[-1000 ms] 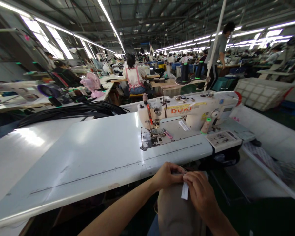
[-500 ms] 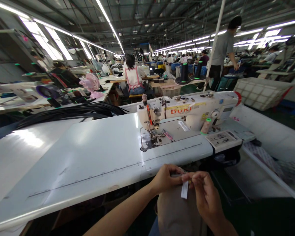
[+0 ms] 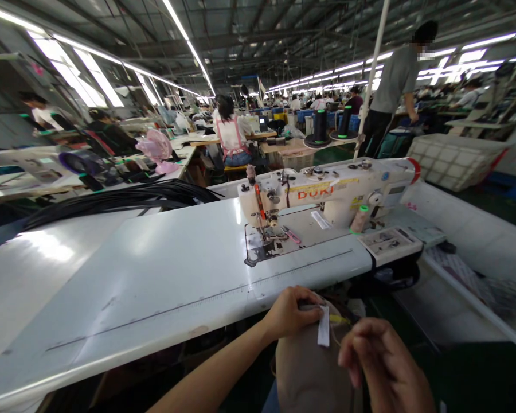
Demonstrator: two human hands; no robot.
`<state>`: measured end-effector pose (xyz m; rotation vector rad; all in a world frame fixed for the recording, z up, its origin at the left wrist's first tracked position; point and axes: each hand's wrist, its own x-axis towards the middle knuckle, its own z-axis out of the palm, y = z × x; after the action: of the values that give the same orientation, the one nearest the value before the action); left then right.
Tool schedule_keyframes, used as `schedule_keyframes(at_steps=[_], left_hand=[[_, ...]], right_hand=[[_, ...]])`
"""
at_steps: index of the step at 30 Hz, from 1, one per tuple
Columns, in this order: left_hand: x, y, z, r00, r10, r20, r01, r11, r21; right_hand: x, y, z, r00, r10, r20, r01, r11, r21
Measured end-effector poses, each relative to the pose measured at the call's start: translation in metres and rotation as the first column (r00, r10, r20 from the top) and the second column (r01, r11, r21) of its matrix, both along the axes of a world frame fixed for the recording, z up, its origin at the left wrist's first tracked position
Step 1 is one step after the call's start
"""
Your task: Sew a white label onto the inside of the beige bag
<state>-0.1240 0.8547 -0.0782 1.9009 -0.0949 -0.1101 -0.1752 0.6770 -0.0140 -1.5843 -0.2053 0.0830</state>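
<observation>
My left hand (image 3: 293, 312) is closed on the top edge of a taupe fabric piece (image 3: 309, 367), which hangs in front of the table edge. A narrow white label (image 3: 324, 328) lies against the fabric just beside the left fingertips. A bit of yellow (image 3: 339, 319) shows along the fabric's upper edge. To the right, apart from the label, my right hand (image 3: 380, 358) has its fingers curled and pressed together; a thin thread seems to run toward them, but what they hold cannot be made out.
Ahead stands a white sewing machine (image 3: 305, 192) on a pale table (image 3: 155, 269) with a printed ruler line. Pink-handled snips (image 3: 291, 234), white strips (image 3: 320, 219) and a thread spool (image 3: 360, 219) lie by it. Black strips (image 3: 120, 195) lie behind left. Co-workers are farther back.
My right hand has drawn away from the label, toward the right and nearer to me. My left hand keeps its grip on the fabric, and more of the label and yellow bit shows.
</observation>
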Motion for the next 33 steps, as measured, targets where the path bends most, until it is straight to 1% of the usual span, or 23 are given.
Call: schedule_keyframes(at_steps=[2, 4, 6, 9, 11, 16, 24, 29, 33], left_hand=[[0.000, 0.000, 0.000, 1.000, -0.003, -0.003, 0.003, 1.000, 0.004], [0.000, 0.000, -0.001, 1.000, -0.001, -0.007, 0.001, 1.000, 0.012], [0.001, 0.001, -0.001, 1.000, -0.001, -0.015, 0.001, 1.000, 0.013], [0.002, 0.001, -0.001, 0.999, -0.012, -0.029, 0.012, 1.000, -0.002], [0.002, 0.001, -0.001, 0.999, -0.013, -0.044, 0.012, 1.000, -0.020], [0.003, 0.001, 0.001, 0.998, -0.022, -0.051, 0.019, 0.998, -0.057], [0.002, 0.000, 0.002, 0.998, -0.036, -0.051, 0.031, 0.996, -0.089], [0.003, 0.001, 0.001, 0.999, -0.034, -0.040, 0.030, 0.997, -0.076], [0.001, 0.000, 0.001, 0.999, -0.033, 0.006, 0.033, 0.999, -0.040]], right_hand=[[0.011, -0.004, -0.017, 0.995, 0.068, -0.070, -0.074, 0.994, -0.081], [0.022, -0.007, -0.035, 0.993, 0.057, -0.102, -0.075, 0.979, -0.188], [0.030, -0.009, -0.049, 0.996, 0.034, -0.083, -0.061, 0.939, -0.338], [0.034, -0.006, -0.058, 0.999, 0.028, 0.041, -0.002, 0.844, -0.536], [0.034, -0.003, -0.058, 0.993, 0.039, 0.110, 0.034, 0.804, -0.594], [0.034, 0.000, -0.057, 0.989, 0.080, 0.121, 0.015, 0.774, -0.633], [0.035, 0.000, -0.060, 0.980, 0.100, 0.171, 0.033, 0.770, -0.638], [0.036, 0.000, -0.061, 0.978, 0.108, 0.177, 0.034, 0.758, -0.651], [0.036, 0.000, -0.058, 0.977, 0.134, 0.169, 0.013, 0.747, -0.665]])
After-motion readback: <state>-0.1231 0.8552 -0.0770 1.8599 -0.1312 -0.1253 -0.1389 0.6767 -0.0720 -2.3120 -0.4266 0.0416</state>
